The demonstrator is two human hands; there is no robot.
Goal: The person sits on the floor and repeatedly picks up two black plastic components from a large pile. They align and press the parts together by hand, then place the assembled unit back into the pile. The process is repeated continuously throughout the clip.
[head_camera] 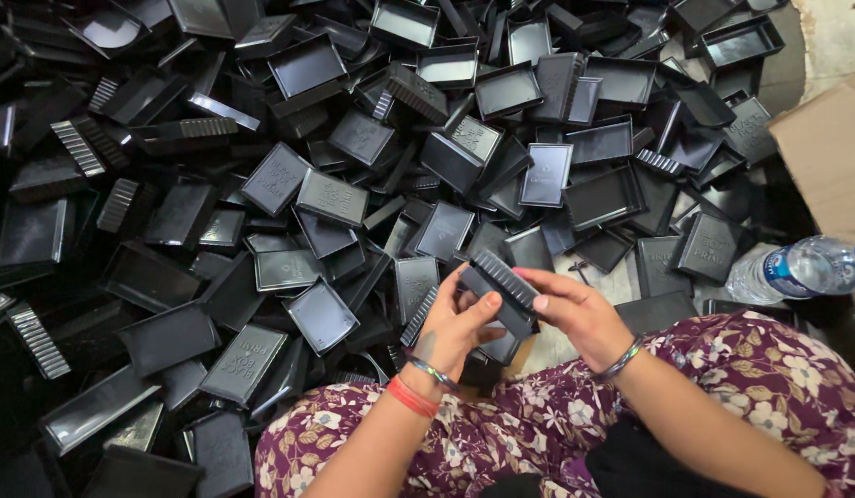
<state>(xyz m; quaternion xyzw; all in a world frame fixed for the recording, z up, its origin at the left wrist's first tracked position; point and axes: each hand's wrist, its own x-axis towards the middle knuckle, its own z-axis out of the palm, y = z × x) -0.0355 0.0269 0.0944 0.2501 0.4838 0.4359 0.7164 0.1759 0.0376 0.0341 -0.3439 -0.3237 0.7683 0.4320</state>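
Note:
Both of my hands hold one small black plastic box part (503, 288) with a ribbed edge, just above my lap. My left hand (456, 327) grips its near side with the thumb pressed against it; a red band and a metal bangle sit on that wrist. From the right, my right hand (575, 314) closes over the part, fingers lying on its ribbed top. Directly beyond my hands spreads a huge heap of black plastic trays and lids (335, 194).
My knees in purple floral cloth (723, 369) fill the lower right. A clear plastic water bottle (796, 270) lies on its side at the right, beside a brown cardboard box (829, 152). The black parts cover the floor to the left and ahead.

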